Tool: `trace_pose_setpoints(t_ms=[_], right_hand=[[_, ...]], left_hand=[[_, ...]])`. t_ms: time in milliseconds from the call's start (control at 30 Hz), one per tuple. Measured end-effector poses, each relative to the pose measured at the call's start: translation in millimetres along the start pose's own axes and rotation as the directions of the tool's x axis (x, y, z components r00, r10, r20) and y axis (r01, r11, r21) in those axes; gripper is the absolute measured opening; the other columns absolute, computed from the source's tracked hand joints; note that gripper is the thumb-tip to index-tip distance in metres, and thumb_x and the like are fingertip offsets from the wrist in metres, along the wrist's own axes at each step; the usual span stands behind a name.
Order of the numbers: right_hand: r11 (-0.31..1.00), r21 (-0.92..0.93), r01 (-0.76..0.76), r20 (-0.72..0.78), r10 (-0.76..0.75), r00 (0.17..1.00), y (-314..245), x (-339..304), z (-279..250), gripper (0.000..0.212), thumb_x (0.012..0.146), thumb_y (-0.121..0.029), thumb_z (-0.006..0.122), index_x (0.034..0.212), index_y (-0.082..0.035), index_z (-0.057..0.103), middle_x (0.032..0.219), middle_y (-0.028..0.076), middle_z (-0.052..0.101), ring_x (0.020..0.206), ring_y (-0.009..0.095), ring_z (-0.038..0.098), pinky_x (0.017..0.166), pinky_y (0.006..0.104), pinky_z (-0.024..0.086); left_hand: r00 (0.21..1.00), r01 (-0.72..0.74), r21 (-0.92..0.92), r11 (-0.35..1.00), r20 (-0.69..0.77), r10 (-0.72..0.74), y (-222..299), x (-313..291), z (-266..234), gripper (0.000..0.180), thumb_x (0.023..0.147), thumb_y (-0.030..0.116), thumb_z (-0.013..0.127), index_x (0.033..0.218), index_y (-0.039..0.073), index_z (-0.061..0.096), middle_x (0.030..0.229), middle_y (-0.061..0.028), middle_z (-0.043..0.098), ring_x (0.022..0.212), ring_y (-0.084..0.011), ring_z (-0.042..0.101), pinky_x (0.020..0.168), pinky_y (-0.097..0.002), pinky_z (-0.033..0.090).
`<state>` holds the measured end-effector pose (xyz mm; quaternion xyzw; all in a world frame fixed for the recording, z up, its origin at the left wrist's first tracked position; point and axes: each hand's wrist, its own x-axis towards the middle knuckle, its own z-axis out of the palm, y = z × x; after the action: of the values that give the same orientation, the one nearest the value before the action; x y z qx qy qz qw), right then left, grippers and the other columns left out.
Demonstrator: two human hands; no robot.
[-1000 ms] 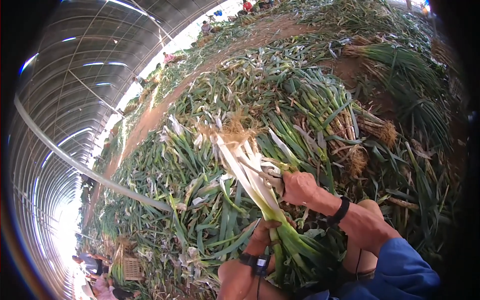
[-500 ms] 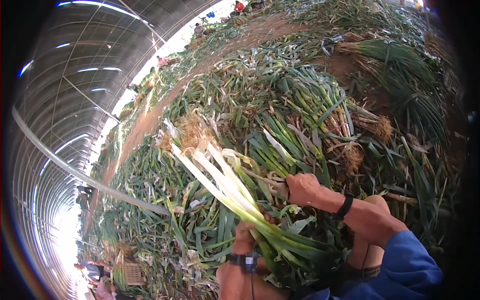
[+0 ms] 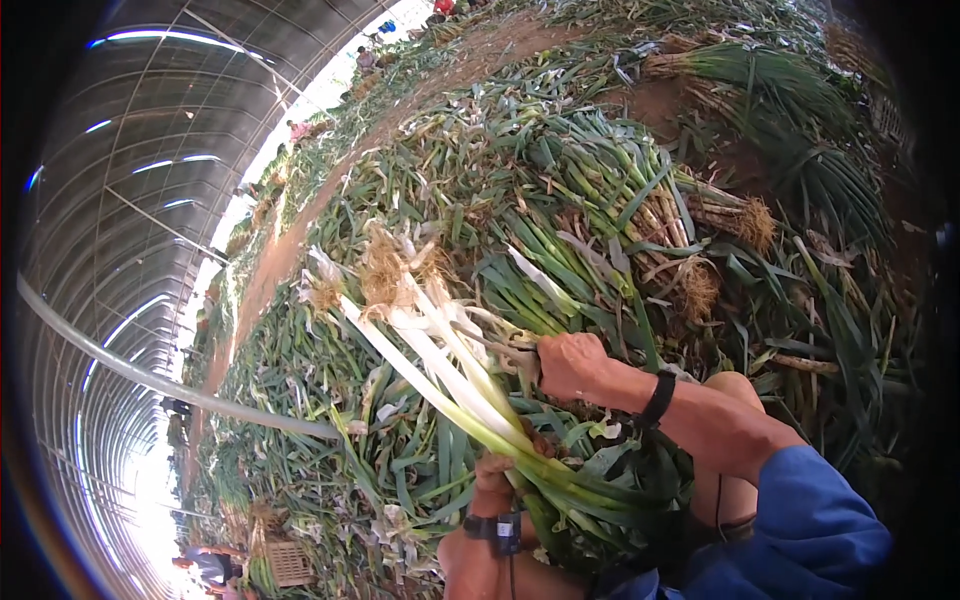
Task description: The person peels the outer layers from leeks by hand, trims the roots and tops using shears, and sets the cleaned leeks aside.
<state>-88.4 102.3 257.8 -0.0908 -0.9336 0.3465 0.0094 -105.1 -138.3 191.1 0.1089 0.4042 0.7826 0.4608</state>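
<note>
My left hand (image 3: 492, 472) is closed round a few large green onions (image 3: 445, 365), gripping them where the white stems turn green. Their stems slant up to the left, ending in shaggy brown roots (image 3: 385, 275), while the green leaves trail right, over my lap. My right hand (image 3: 575, 366) is a fist just right of the white stems. From it a limp, pale outer leaf (image 3: 495, 335) runs back to the stems, and its fingers hide the end. Under both hands lies a heap of loose green leaves (image 3: 405, 455).
Piles of green onions (image 3: 620, 195) with roots lie beyond my right hand, and a larger bundle (image 3: 760, 85) is at the far right. A metal pole (image 3: 190, 395) crosses the left side. A crate (image 3: 289, 563) stands lower left, near another person (image 3: 212, 565). A bare dirt path (image 3: 440, 85) runs behind.
My right hand has moved left and slightly up, closer to the white stems, with the pale leaf still in it. The left hand keeps its hold, and the whole view has shifted slightly.
</note>
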Motion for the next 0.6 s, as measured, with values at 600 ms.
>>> trace_pose_setpoints(t_ms=[600], right_hand=[[0.997,-0.069,-0.038,-0.042,0.036,0.998,4,18,26,0.021,0.073,-0.016,0.064,0.081,0.002,0.071,0.082,0.021,0.07,0.081,0.036,0.07,0.071,0.0423,0.055]], left_hand=[[1.0,-0.03,-0.005,1.0,-0.006,0.03,2,-7,-1,0.063,0.062,0.027,0.071,0.116,0.003,0.05,0.091,-0.0143,0.059,0.092,-0.0335,0.058,0.091,-0.055,0.045]])
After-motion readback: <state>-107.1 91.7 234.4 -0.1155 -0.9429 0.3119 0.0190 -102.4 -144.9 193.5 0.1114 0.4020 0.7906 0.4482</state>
